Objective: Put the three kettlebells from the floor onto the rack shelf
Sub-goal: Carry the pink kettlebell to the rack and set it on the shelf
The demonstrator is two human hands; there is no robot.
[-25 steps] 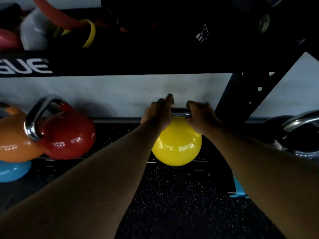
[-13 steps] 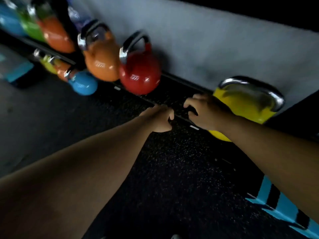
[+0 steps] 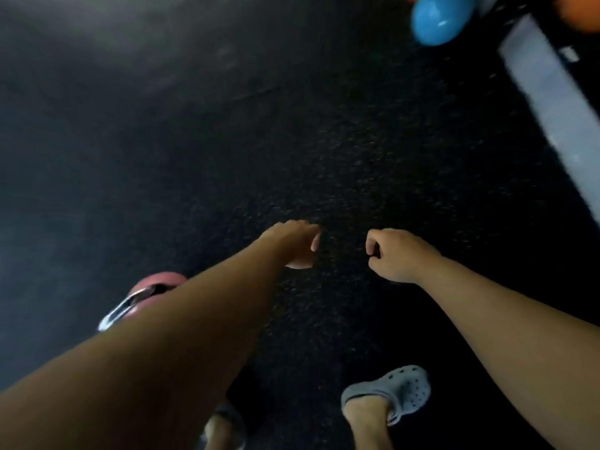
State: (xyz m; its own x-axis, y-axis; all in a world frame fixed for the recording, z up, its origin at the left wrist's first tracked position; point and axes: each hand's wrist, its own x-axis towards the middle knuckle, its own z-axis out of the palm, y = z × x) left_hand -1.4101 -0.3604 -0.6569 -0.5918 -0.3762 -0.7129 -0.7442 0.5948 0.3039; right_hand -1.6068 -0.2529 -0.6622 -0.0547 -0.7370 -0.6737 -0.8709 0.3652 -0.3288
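A pink kettlebell [image 3: 152, 282] with a steel handle [image 3: 121, 308] stands on the dark rubber floor at the lower left, partly hidden behind my left forearm. My left hand [image 3: 293, 243] hangs over bare floor, fingers loosely curled, holding nothing. My right hand [image 3: 394, 253] is a short way to its right, fingers curled in, also holding nothing. A blue kettlebell [image 3: 436, 19] lies at the top right by the rack. An orange one [image 3: 581, 14] shows at the top right corner. The rack shelf itself is out of view.
A pale grey strip [image 3: 552, 92] runs diagonally down the right edge beside the rack base. My foot in a grey clog [image 3: 394, 393] stands at the bottom centre, the other foot [image 3: 224, 427] just left of it. Speckled black floor [image 3: 324, 141] fills the middle.
Both hands have let go of the yellow kettlebell, which stayed on the shelf. My view has swung left and down from the rack to the floor, bringing the pink kettlebell into sight.
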